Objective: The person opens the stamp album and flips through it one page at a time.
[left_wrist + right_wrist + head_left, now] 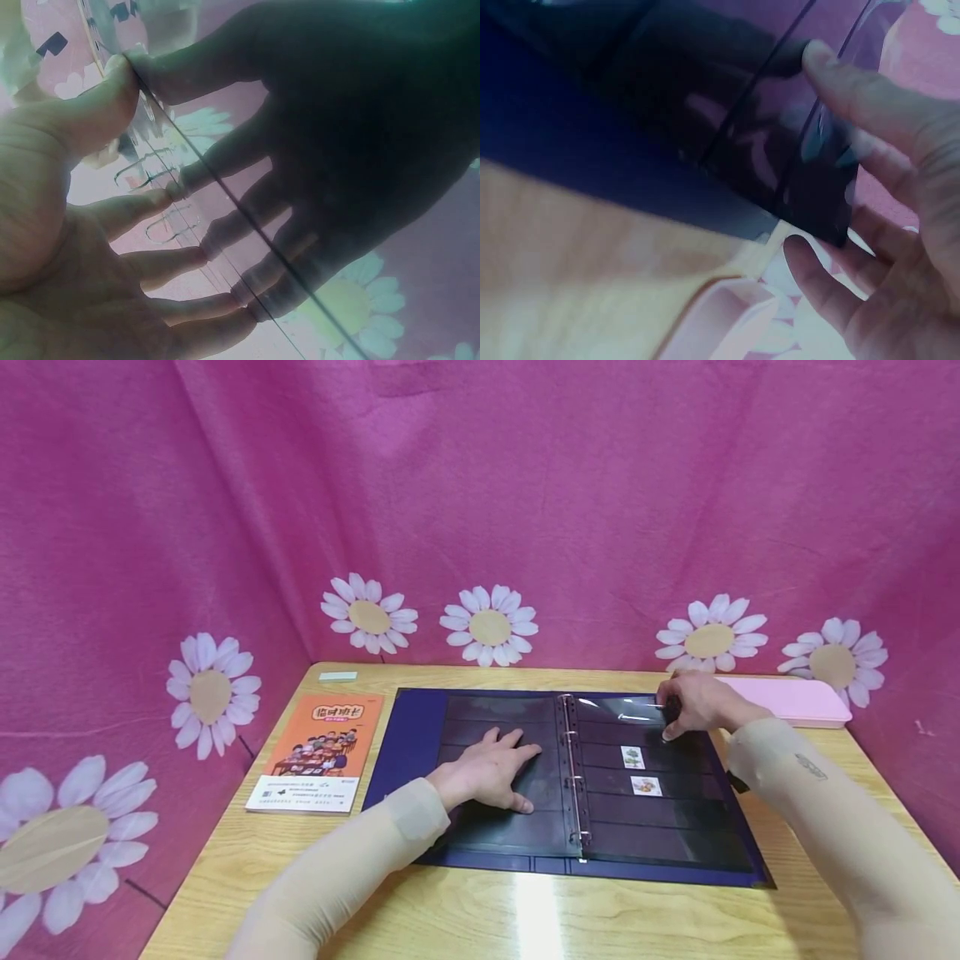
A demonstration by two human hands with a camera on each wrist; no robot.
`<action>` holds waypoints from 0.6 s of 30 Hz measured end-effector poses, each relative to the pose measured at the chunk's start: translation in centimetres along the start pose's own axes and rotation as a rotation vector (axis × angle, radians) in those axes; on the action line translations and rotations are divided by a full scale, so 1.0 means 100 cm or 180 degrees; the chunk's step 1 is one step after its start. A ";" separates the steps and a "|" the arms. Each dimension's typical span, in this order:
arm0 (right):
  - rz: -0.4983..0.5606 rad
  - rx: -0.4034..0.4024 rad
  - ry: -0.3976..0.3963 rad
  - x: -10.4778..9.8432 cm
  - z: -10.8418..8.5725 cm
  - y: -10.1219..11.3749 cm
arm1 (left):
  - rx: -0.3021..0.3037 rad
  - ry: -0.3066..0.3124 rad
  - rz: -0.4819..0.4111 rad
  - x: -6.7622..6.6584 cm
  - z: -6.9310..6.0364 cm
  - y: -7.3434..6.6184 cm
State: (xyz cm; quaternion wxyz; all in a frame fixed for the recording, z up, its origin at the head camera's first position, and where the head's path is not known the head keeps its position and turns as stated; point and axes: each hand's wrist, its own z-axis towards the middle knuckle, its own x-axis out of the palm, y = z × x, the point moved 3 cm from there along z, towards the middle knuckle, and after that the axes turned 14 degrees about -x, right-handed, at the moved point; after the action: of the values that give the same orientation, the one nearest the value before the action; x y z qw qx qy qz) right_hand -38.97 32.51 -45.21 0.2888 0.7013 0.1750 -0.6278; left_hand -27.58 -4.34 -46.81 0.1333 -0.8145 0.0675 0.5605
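An open dark blue stamp album [408, 735] lies on the table, its black pocket pages held by metal rings [570, 760]. My left hand [491, 770] rests with spread fingers on the left page [480, 708]; the left wrist view shows that hand [97, 255] mirrored in glossy film. At the far outer corner of the right page [667, 843], my right hand [701, 702] pinches the sheet. In the right wrist view the thumb lies over the page [742, 112], with fingers behind it. Two small stamps, a green one [632, 757] and an orange-toned one [646, 786], sit in that page's pockets.
An orange book [322, 739] lies left of the album. A pale green strip [338, 677] is near the table's back left corner. Behind my right hand is a pink case [795, 700]. A pink flowered cloth [525, 510] hangs around the wooden table [465, 918].
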 end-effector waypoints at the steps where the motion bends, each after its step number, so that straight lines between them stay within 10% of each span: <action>1: 0.0083 0.0020 -0.0106 0.000 -0.002 0.001 | -0.0005 -0.0002 0.0002 0.000 -0.001 0.000; 10: 0.0825 0.0273 -0.0785 -0.009 -0.037 0.000 | -0.0016 0.0013 -0.0019 0.001 0.002 -0.001; 18: 0.1855 0.0303 -0.0607 -0.001 -0.080 0.006 | 0.0022 0.0001 -0.0072 0.007 0.012 0.005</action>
State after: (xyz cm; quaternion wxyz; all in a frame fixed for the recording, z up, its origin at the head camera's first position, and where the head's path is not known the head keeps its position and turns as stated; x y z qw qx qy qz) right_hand -32.37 37.07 -44.62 0.4386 0.6727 -0.0909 -0.5889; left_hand -28.49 -4.47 -47.91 0.1426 -0.8148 0.0602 0.5587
